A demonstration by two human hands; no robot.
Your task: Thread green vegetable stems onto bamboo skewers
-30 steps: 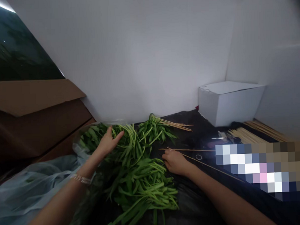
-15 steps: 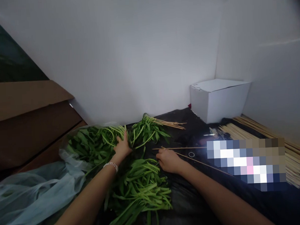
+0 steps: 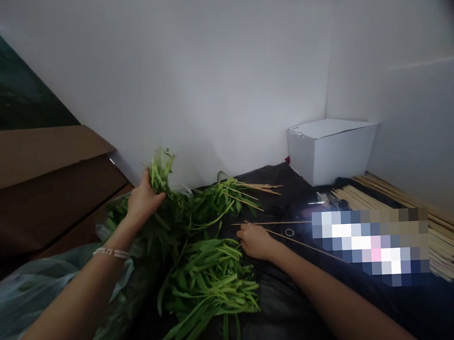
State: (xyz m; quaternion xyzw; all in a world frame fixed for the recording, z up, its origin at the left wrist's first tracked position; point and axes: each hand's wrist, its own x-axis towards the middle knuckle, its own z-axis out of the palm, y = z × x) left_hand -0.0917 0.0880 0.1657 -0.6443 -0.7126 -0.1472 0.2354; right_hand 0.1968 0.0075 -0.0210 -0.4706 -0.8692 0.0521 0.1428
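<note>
Raised at the left, my left hand (image 3: 143,196) is closed around a bunch of leafy greens with long pale stems (image 3: 160,175); the bunch is blurred at its top. My right hand (image 3: 256,242) rests low on the black-covered surface, fingers pinched on a thin bamboo skewer (image 3: 305,245) that slants away to the right. Just beyond those fingers lies another bamboo skewer (image 3: 285,222). Between my arms spreads a pile of cut greens (image 3: 213,286), leaves leftward and stems toward the right hand. Farther back are greens threaded on several skewers (image 3: 228,192).
A clear plastic bag (image 3: 62,282) lies at the left below a brown cardboard box (image 3: 42,158). Many loose bamboo skewers (image 3: 367,199) are laid out on the right. A white box (image 3: 331,153) stands in the back corner, and a small ring (image 3: 289,232) lies near the skewers.
My left hand has moved left and up, fingers now closed on a bunch of greens lifted from the bagged heap. More skewers show in the back bundle. My right hand has barely moved.
</note>
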